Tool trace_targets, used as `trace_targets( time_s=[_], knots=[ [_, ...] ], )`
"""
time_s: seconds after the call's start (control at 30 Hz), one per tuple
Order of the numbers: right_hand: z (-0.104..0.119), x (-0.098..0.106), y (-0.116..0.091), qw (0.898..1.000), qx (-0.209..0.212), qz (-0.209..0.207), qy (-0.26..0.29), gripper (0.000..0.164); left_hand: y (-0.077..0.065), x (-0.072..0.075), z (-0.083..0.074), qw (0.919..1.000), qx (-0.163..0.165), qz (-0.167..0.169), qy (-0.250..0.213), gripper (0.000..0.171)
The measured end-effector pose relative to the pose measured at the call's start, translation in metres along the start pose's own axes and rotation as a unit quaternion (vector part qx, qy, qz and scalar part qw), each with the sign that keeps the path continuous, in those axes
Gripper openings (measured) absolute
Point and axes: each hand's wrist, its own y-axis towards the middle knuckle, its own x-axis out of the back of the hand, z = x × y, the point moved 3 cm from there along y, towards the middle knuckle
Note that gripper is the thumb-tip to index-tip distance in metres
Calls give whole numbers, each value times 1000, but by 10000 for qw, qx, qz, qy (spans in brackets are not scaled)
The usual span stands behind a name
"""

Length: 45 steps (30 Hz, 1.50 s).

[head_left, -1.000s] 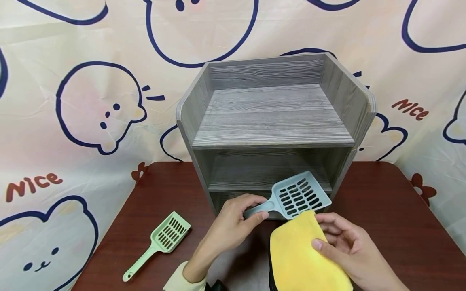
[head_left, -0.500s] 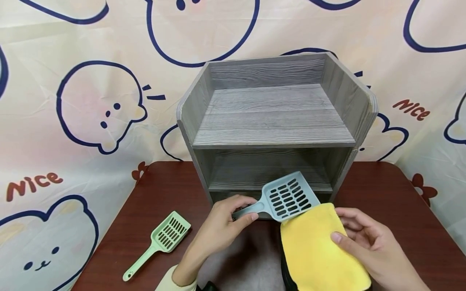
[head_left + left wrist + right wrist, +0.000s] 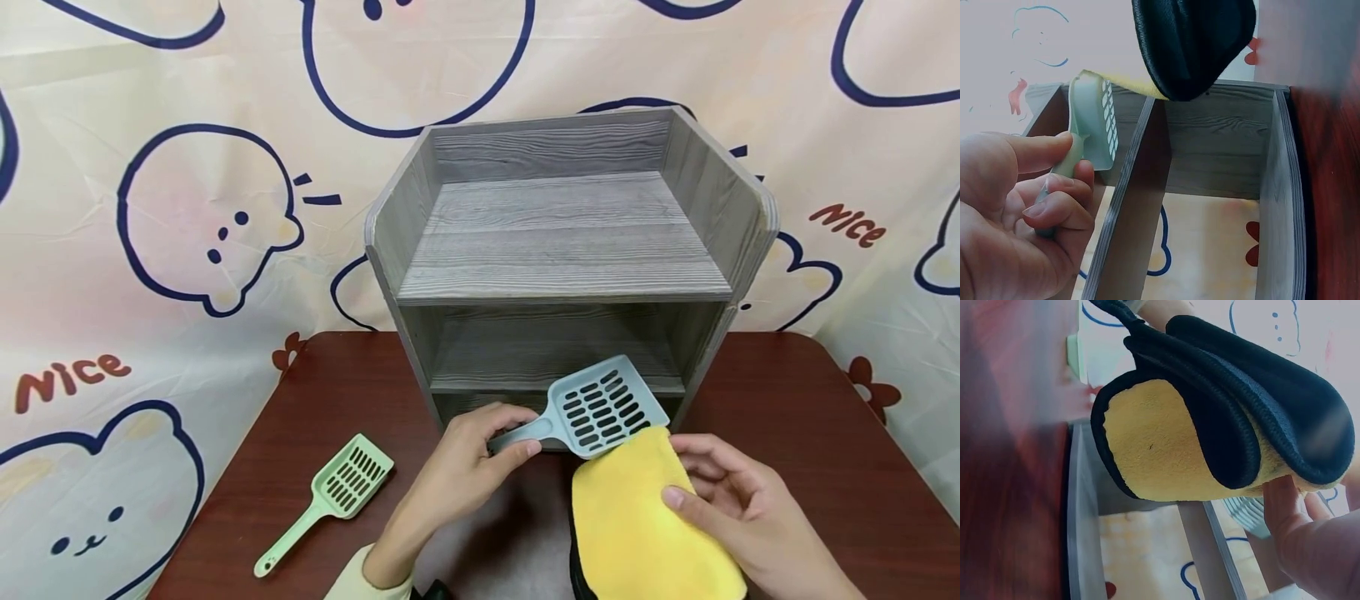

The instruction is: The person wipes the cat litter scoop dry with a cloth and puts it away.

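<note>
A green slotted scoop (image 3: 321,502) is lying on the red-brown table (image 3: 337,383), in front and to the left of the grey shelf (image 3: 562,237). The left hand (image 3: 467,467), in front of the shelf's left half, is pinching the handle of a pale blue slotted scoop (image 3: 561,417). That scoop is being held before the shelf's lower compartments, its head pointing right. In front of the shelf's right half, a folded yellow-and-black cloth (image 3: 645,517) is overlapping the blue scoop's near edge. The right hand (image 3: 738,508), before the shelf's right side, is gripping this cloth between thumb and fingers.
</note>
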Motion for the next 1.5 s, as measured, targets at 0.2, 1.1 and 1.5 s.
trace_targets(
  time_s=[0.2, 1.1, 1.5],
  knots=[
    [-2, -11, 4, 9995, 79, 280, 92, 44, 4, -4, -3, 10000, -6, 34, 75, 20],
    [5, 25, -9, 9966, -177, -573, -573, 46, -16, 22, 4, 9984, 223, -384, 359, 28],
    [-7, 46, -16, 9915, -401, -931, -814, 44, -30, 40, 7, 9968, 293, -475, 574, 28]
  ],
)
